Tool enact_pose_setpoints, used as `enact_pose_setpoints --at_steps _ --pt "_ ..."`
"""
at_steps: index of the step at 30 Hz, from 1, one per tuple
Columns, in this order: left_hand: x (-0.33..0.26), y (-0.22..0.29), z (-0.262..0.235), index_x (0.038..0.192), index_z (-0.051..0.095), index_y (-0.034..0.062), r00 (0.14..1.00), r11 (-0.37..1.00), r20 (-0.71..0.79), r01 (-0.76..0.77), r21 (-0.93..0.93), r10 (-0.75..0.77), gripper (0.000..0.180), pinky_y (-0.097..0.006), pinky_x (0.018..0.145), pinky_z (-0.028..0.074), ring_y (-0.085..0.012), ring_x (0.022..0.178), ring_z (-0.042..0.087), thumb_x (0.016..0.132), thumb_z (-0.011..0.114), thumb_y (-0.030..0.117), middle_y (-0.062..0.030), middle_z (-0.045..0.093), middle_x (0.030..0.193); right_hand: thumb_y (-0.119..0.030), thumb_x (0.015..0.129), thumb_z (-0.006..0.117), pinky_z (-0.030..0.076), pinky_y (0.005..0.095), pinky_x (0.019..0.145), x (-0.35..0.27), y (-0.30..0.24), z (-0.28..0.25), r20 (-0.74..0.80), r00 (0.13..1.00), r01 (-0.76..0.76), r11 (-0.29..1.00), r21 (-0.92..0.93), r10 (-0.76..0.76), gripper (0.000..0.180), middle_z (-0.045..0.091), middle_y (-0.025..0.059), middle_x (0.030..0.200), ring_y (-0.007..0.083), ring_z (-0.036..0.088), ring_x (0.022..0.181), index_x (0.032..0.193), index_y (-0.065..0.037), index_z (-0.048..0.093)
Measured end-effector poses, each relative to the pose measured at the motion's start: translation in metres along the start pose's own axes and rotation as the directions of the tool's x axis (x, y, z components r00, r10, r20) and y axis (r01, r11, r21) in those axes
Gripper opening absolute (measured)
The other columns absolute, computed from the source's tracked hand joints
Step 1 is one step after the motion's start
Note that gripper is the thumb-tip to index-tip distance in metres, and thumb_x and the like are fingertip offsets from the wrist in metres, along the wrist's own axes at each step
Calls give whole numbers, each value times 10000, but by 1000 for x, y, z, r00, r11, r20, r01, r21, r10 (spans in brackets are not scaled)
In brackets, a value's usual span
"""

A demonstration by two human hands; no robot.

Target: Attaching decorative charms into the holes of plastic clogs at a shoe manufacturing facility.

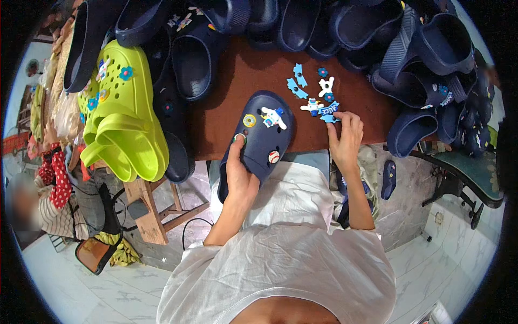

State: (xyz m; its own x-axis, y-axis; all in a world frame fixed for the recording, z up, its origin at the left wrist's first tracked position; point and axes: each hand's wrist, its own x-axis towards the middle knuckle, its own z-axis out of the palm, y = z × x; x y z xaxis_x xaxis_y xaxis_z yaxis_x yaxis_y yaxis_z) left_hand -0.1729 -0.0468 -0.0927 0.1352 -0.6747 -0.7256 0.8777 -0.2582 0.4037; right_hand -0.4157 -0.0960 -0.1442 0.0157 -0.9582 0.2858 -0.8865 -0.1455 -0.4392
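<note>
navy clog (261, 143) in left hand (240, 183); right hand (347, 141) touching charm (327, 112), grip unclear; clogs (298, 31) beyond.

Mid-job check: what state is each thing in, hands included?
Left hand: closed on the held navy clog.
Held navy clog: toe pointing away.
Baseball charm: fitted on it.
Right hand: at the blue lettered charm, grip unclear.
White figure charm: loose on the brown tabletop.
Flower charm: loose there too.
Lime clog: charms fitted.
</note>
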Motion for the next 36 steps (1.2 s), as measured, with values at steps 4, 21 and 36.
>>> enact_pose_setpoints --at_steps 4,21,36 --pt "-6 2 8 1227 576 47 999 999 25 29 -21 -29 384 -449 976 507 -280 1081 648 938 615 297 -141 655 1201 -190 872 693 395 439 887 4 -2 -4 51 999 -14 1000 -12 14 268 537 121 1140 325 507 1076 1102 -77 614" --pt "1 -1 10 1250 536 -35 985 964 144 59 261 -99 419 -341 920 549 -226 1020 670 851 658 -3 -126 660 1154 -135 962 594 480 397 665 3 -16 15 -12 1000 -20 957 289 25 127 606 135 851 331 607 754 925 -17 626" --pt "5 -1 8 1224 569 -16 983 932 157 35 361 -98 367 -306 895 531 -179 1006 659 865 644 4 -95 657 1139 -65 923 654 492 296 624 -14 -80 29 131 991 -121 713 691 41 104 619 93 854 169 598 678 1004 -5 627"
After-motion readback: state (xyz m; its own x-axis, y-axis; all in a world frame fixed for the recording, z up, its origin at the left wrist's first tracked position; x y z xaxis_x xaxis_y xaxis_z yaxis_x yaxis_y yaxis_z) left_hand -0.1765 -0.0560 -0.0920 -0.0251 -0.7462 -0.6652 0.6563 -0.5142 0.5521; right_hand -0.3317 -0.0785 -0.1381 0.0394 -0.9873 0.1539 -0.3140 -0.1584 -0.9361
